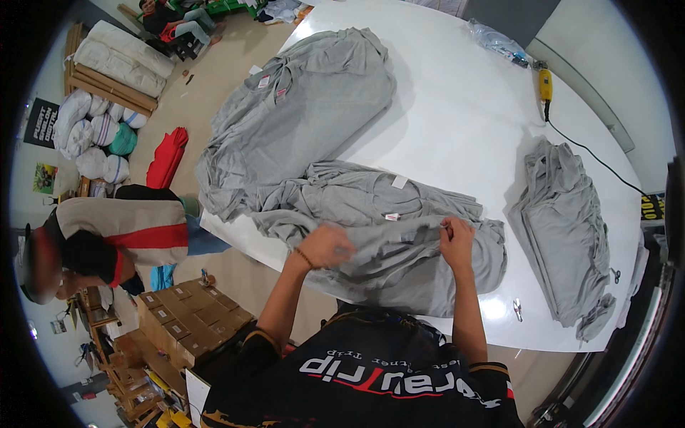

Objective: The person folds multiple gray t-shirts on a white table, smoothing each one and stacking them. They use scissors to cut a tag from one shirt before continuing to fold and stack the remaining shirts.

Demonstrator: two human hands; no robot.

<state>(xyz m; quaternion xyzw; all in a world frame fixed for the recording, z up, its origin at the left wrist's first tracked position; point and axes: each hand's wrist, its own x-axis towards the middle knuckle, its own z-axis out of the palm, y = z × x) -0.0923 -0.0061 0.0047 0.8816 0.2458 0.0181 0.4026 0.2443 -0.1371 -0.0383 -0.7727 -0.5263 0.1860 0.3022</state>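
Several grey T-shirts (pixel 369 198) lie layered on the white table in front of me, with small white labels at their necklines. My right hand (pixel 456 239) pinches the edge of the nearest grey shirt (pixel 385 267), fingers closed on the cloth. Over the left part of the same shirt is my left hand (pixel 325 247), blurred, with a beaded bracelet at the wrist; whether it grips the cloth is not clear. A larger pile of grey shirts (pixel 310 107) lies beyond, at the upper left. At the right lies a stack of folded grey fabric (pixel 564 235).
Small shears (pixel 517 310) and dark scissors (pixel 616 275) lie on the white table (pixel 444 96). A yellow corded power tool (pixel 545 84) stands near the far right edge beside a plastic-wrapped item (pixel 497 45). A person (pixel 123 230) stands at the left, near cardboard boxes (pixel 192 315); another person (pixel 179 27) sits farther back.
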